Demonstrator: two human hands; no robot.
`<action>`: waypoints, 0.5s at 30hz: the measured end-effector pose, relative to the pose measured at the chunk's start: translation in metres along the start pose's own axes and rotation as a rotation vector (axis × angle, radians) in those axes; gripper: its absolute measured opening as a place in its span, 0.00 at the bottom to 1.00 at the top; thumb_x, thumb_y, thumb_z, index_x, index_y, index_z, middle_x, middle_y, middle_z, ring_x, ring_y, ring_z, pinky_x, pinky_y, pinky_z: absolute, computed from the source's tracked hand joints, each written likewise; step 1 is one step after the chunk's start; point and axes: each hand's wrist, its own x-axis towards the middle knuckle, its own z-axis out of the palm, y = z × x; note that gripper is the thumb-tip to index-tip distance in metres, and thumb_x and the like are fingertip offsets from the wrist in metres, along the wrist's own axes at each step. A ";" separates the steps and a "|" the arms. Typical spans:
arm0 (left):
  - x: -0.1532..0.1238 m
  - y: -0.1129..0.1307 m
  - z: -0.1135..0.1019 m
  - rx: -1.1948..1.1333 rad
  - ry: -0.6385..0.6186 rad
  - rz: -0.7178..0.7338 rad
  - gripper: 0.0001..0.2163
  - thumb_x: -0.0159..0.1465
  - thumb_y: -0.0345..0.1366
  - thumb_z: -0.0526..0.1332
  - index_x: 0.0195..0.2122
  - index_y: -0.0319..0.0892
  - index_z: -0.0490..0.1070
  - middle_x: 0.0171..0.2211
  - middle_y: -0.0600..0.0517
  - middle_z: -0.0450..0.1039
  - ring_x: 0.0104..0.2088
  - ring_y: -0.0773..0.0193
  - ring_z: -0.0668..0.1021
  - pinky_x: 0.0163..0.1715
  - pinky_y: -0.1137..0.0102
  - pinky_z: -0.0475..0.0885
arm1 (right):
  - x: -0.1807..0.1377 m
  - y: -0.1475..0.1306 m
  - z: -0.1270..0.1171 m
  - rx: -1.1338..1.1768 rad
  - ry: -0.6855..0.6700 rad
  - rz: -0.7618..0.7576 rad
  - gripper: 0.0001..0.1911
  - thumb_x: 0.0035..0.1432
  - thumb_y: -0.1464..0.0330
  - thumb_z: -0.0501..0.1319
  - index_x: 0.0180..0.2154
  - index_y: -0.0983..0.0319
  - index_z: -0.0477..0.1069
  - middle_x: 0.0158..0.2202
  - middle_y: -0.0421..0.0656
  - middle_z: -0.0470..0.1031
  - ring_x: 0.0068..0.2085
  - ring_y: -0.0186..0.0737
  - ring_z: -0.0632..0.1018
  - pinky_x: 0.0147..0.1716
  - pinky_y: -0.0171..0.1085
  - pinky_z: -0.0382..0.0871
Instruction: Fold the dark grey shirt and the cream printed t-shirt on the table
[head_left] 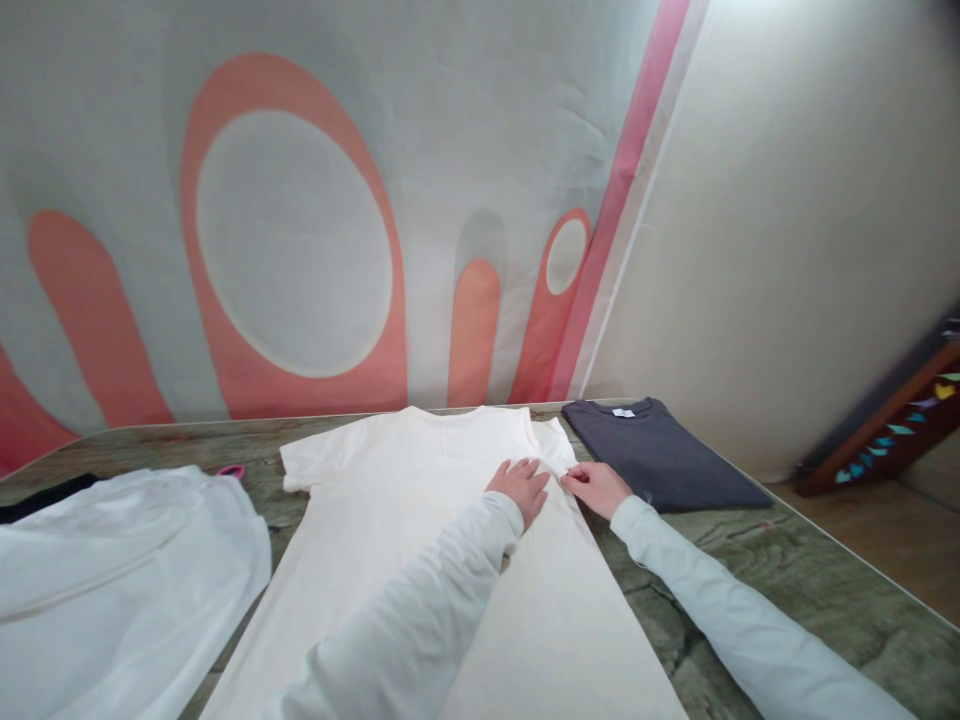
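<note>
A cream T-shirt (420, 500) lies flat on the green marbled table (787, 570), neck end away from me. My left hand (520, 487) rests flat on the shirt near its right shoulder, fingers stretched out. Just to its right, my right hand (596, 487) pinches the edge of the shirt's right sleeve (559, 450), fingers closed on the cloth. Both arms wear white long sleeves.
A folded dark grey T-shirt (656, 455) lies at the table's far right. A heap of white garments (112, 570) sits on the left, with a black cloth (45, 495) and a small pink thing (231, 470) behind it. A patterned wall stands behind the table.
</note>
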 end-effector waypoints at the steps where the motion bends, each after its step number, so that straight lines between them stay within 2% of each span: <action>1: 0.000 0.001 -0.001 -0.001 -0.008 0.009 0.17 0.63 0.41 0.43 0.53 0.51 0.57 0.57 0.54 0.52 0.56 0.61 0.56 0.53 0.58 0.51 | 0.000 -0.001 0.001 -0.004 0.009 0.005 0.10 0.45 0.62 0.58 0.23 0.61 0.72 0.23 0.41 0.74 0.25 0.36 0.71 0.25 0.32 0.60; 9: -0.005 0.001 -0.006 -0.004 -0.077 0.033 0.23 0.62 0.50 0.41 0.57 0.53 0.50 0.60 0.54 0.45 0.58 0.58 0.51 0.54 0.55 0.46 | 0.009 0.003 0.001 -0.027 0.012 -0.021 0.10 0.44 0.65 0.56 0.21 0.63 0.71 0.20 0.40 0.73 0.23 0.34 0.70 0.23 0.31 0.58; 15: -0.007 0.001 -0.010 -0.004 -0.079 0.044 0.24 0.61 0.51 0.41 0.57 0.52 0.49 0.60 0.54 0.44 0.58 0.57 0.51 0.54 0.54 0.46 | 0.011 0.008 -0.005 -0.053 -0.011 -0.041 0.09 0.44 0.65 0.56 0.21 0.63 0.70 0.20 0.38 0.72 0.24 0.33 0.70 0.24 0.30 0.58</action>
